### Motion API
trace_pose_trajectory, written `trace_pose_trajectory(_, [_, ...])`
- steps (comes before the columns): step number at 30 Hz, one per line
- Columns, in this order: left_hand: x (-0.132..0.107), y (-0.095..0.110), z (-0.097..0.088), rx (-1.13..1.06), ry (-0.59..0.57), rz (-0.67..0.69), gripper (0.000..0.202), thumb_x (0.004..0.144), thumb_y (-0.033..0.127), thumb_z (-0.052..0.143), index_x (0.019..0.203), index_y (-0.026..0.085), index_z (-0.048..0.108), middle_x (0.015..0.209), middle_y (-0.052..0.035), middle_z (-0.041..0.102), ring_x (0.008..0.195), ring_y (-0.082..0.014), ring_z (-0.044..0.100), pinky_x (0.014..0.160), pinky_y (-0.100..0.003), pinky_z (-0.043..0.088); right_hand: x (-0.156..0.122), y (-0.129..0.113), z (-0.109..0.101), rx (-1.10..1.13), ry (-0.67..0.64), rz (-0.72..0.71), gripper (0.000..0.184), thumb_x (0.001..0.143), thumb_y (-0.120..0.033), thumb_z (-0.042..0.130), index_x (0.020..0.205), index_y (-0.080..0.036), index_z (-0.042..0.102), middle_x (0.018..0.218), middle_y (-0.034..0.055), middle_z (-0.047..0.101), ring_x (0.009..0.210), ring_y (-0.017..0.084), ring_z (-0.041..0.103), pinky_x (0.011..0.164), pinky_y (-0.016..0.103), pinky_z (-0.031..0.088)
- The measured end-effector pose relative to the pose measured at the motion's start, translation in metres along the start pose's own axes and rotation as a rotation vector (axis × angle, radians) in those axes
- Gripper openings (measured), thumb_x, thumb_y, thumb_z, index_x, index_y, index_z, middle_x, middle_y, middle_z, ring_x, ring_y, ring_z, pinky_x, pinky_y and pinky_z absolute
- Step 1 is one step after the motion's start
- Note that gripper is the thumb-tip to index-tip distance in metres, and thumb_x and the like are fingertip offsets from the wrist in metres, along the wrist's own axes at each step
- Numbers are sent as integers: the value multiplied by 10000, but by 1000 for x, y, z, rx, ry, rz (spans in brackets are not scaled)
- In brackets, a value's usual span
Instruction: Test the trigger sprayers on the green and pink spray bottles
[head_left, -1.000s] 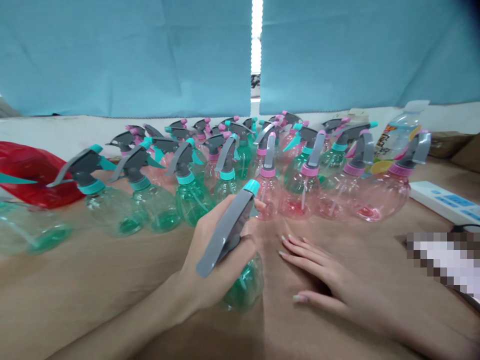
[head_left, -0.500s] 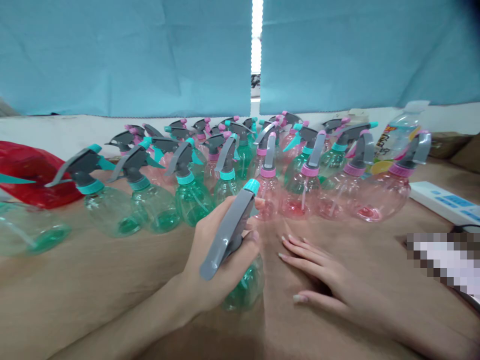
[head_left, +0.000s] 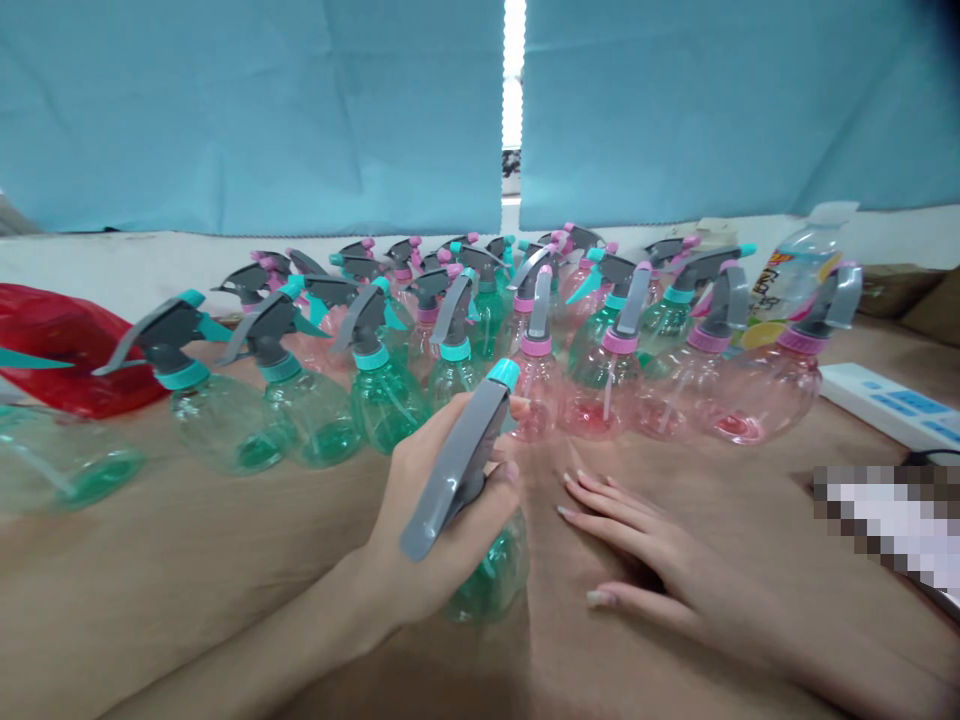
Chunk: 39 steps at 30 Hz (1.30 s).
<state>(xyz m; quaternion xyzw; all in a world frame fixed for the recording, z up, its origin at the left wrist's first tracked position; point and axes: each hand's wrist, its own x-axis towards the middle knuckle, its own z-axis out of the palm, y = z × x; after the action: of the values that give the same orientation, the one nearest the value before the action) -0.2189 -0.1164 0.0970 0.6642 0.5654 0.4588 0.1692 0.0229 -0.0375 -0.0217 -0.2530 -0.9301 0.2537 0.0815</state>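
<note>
My left hand (head_left: 439, 510) is wrapped round the neck of a green spray bottle (head_left: 491, 575) with a grey trigger head and a turquoise nozzle. The hand hides the bottle's collar and part of its trigger. To the right, my right hand (head_left: 652, 545) lies on the brown table (head_left: 570, 660), fingers stretched out and holding nothing. Just beyond the hands stand a clear green bottle (head_left: 386, 400) with a turquoise collar and a pink bottle (head_left: 592, 405) with a pink collar, among several more of both colours.
A red plastic bag (head_left: 75, 350) lies at the left. On the right are a drink bottle (head_left: 799, 260), a white power strip (head_left: 892, 405) and a blurred-out object (head_left: 892, 525). Behind the bottles hangs a blue curtain (head_left: 255, 110).
</note>
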Motion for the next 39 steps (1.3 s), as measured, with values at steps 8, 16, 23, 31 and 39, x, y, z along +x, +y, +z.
trace_pose_trajectory(8, [2,-2,1,-73,-42,33,313,816,144,501,1104,248,564,686,55,491,546,-119,465,578,-259,486,0,-1,0,-19,1,19,658,920,-563,538,1499,-357,303,1598,-8,197,1459,298,172,1162,549,221])
trace_pose_trajectory(16, [2,-6,2,-7,-9,41,262,829,201,499,1079,219,576,686,47,574,547,-117,550,545,-241,492,-1,0,1,-37,4,6,665,920,-562,539,1503,-369,287,1598,-16,196,1459,300,174,1161,555,219])
trace_pose_trajectory(23, [2,-6,1,-5,-5,77,244,839,175,495,1065,213,579,835,10,659,674,-135,632,629,-254,523,0,2,2,-55,-8,-7,668,923,-567,528,1508,-362,279,1600,-1,194,1457,303,184,1152,570,235])
trace_pose_trajectory(31, [5,-5,-3,-23,-25,112,156,809,128,510,927,204,578,711,44,565,580,-104,529,574,-229,475,-2,-2,2,-15,14,21,666,914,-554,553,1499,-363,299,1595,0,210,1454,315,183,1152,571,229])
trace_pose_trajectory(39, [6,-1,-4,-29,-52,50,51,809,158,526,811,207,540,695,43,528,573,-105,459,550,-227,424,-1,-1,0,-28,-10,28,670,917,-585,524,1502,-349,298,1599,-2,194,1460,292,173,1157,546,235])
